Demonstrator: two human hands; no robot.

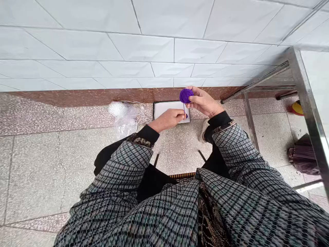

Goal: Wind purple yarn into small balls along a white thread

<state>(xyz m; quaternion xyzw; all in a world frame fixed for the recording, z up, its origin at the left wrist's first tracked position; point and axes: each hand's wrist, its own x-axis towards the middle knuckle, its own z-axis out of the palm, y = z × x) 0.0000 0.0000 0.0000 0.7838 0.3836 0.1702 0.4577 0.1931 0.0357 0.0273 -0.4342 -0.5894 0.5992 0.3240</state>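
Note:
A purple ball of yarn [186,95] is held in my right hand [203,102], with the fingers wrapped round its right side. From the ball a purple strand [184,107] runs down to my left hand [168,119], whose fingers are pinched together on it. Below both hands, a shallow white box [160,107] with a dark rim sits on the floor against the wall. A small patch of purple, which looks like more yarn [186,116], shows in the box beside my left fingertips. My left hand hides part of the box.
Left of the box lie white yarn [118,109], a clear plastic bag [125,125] and tangled white cord [144,114]. A tiled wall [154,49] rises in front. At right stand a metal-framed table [305,82], a folded dark umbrella-like bundle [304,154] and a red-yellow object [297,108].

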